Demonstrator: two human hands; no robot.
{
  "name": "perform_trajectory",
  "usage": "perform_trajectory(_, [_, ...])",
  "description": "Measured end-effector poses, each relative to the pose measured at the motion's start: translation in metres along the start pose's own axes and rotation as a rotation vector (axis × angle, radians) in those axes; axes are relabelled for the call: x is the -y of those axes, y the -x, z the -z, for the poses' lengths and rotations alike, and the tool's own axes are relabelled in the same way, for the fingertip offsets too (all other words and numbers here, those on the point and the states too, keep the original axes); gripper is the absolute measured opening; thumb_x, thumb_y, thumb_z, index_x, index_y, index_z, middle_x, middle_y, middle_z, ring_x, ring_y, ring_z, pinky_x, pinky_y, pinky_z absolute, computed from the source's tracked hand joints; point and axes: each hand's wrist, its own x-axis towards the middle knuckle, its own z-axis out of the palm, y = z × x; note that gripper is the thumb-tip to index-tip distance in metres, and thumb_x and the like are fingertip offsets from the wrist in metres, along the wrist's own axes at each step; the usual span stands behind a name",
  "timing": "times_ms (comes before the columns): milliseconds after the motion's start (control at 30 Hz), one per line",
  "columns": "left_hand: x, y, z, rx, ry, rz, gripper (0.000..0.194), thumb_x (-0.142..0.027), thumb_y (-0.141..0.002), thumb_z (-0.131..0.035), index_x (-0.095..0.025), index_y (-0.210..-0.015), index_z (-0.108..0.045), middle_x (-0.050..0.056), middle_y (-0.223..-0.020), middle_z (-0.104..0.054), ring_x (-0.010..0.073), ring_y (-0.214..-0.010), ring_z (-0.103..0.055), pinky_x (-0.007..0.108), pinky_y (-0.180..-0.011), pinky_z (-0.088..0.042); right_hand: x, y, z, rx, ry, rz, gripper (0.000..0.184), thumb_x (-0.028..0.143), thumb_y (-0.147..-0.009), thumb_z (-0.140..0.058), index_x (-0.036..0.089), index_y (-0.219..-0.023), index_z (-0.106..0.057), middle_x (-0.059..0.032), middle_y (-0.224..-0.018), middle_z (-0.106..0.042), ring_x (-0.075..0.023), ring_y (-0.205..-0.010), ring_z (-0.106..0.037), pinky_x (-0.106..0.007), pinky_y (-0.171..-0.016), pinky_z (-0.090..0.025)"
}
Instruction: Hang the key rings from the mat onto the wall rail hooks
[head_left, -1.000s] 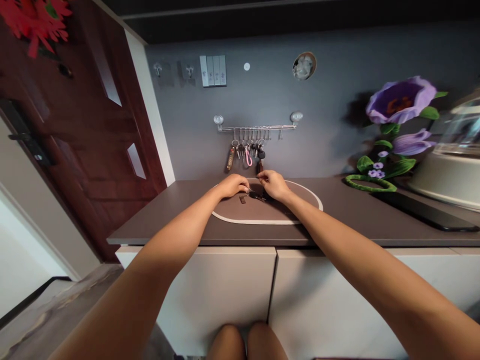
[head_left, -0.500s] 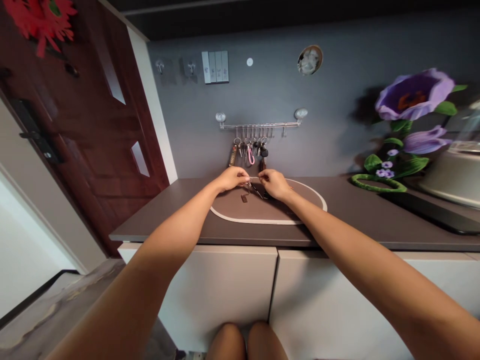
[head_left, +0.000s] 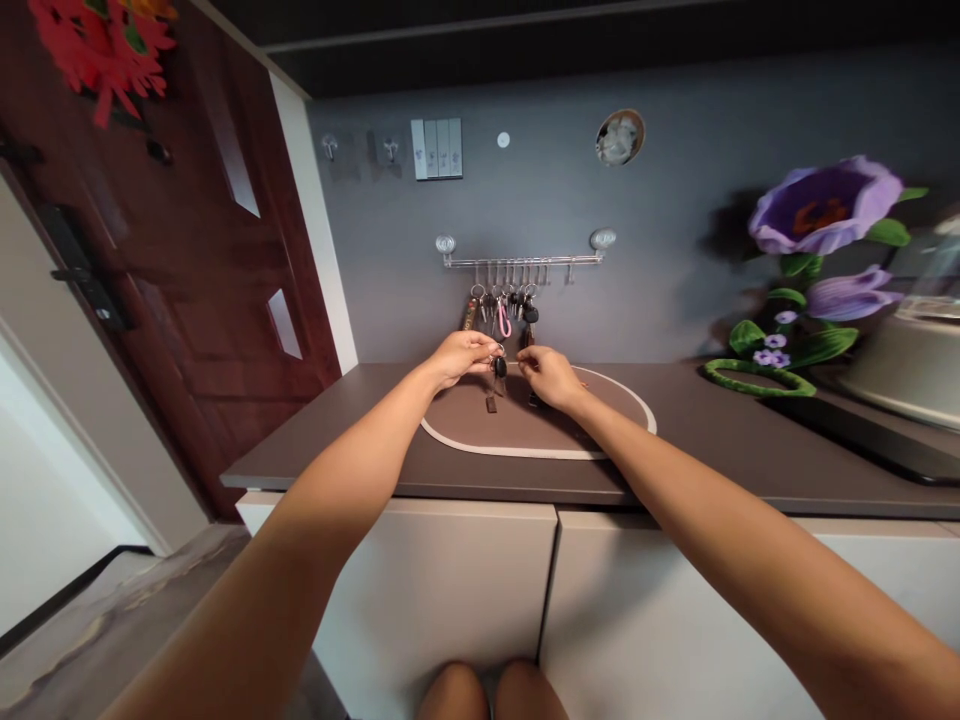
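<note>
Over the oval brown mat (head_left: 510, 430), my left hand (head_left: 457, 358) pinches a key ring between thumb and fingertips. From that ring dangle a black-headed key (head_left: 500, 367) and a small brown tag (head_left: 492, 405). My right hand (head_left: 551, 376) is a short gap to the right, fingers drawn together in a pinch. A small dark thing shows just under it, but what the fingers hold, if anything, is hidden. Behind both hands, several bunches of keys (head_left: 517, 300) hang from a clear hook rail (head_left: 525, 262), one with a pink loop (head_left: 504, 320).
The dark countertop (head_left: 322, 440) tops white cabinets (head_left: 465, 580). At the right stand purple fabric flowers (head_left: 825, 210), a pale cone-shaped object (head_left: 911, 350) and a flat black object (head_left: 862, 430). A dark red door (head_left: 202, 250) is on the left.
My hands have moved apart slightly; the thin piece between their fingertips is no longer stretched across. The black-headed key now hangs visibly below my left hand. The view has shifted a little.
</note>
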Motion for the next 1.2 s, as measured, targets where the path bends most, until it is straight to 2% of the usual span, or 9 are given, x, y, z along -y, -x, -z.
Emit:
perform_trajectory(333, [-0.004,0.001,-0.005,0.032,0.185,-0.032,0.009,-0.016,-0.075,-0.059,-0.009,-0.079,-0.056,0.006,-0.08,-0.063,0.0106,-0.071,-0.061,0.038,-0.082,-0.046,0.016,0.004,0.01,-0.098,-0.194,0.122,0.021,0.025,-0.08,-0.047,0.018,-0.095,-0.06,-0.0058,-0.092,-0.061,-0.0145,-0.085,-0.055,-0.029,-0.078,-0.042])
perform_trajectory(600, [-0.002,0.002,-0.009,0.049,0.181,-0.022,0.016,-0.02,-0.07,-0.065,-0.01,-0.08,-0.057,0.004,-0.079,-0.063,0.0099,-0.071,-0.06,0.037,-0.082,-0.046,0.015,0.004,0.006,-0.108,-0.295,0.144,0.019,0.028,-0.079,-0.049,0.019,-0.09,-0.062,-0.0045,-0.088,-0.059,-0.0143,-0.084,-0.053,-0.029,-0.076,-0.042])
perform_trajectory(900, [-0.001,0.002,-0.012,0.066,0.169,-0.035,0.025,-0.024,-0.064,-0.069,-0.011,-0.082,-0.059,0.003,-0.077,-0.062,0.0082,-0.069,-0.059,0.036,-0.083,-0.045,0.007,-0.001,0.001,-0.134,-0.469,0.055,0.019,0.033,-0.073,-0.057,0.018,-0.078,-0.065,-0.0035,-0.082,-0.064,-0.0148,-0.079,-0.056,-0.029,-0.077,-0.042])
perform_trajectory(1033, [-0.001,0.004,-0.014,0.068,0.161,-0.048,0.027,-0.026,-0.065,-0.069,-0.012,-0.086,-0.06,0.005,-0.085,-0.063,0.0097,-0.077,-0.06,0.035,-0.085,-0.045,0.009,0.0,0.003,-0.097,-0.618,-0.025,0.022,0.035,-0.071,-0.058,0.017,-0.08,-0.066,-0.0033,-0.082,-0.066,-0.0145,-0.076,-0.058,-0.027,-0.076,-0.043])
perform_trajectory(1200, [0.0,0.005,-0.019,0.057,0.123,-0.043,0.034,-0.029,-0.066,-0.068,-0.013,-0.094,-0.059,0.007,-0.096,-0.062,0.0103,-0.082,-0.059,0.034,-0.086,-0.045,0.009,0.001,0.004,-0.128,-0.718,-0.075,0.023,0.036,-0.068,-0.06,0.015,-0.075,-0.065,-0.0032,-0.078,-0.066,-0.0135,-0.073,-0.058,-0.027,-0.075,-0.043])
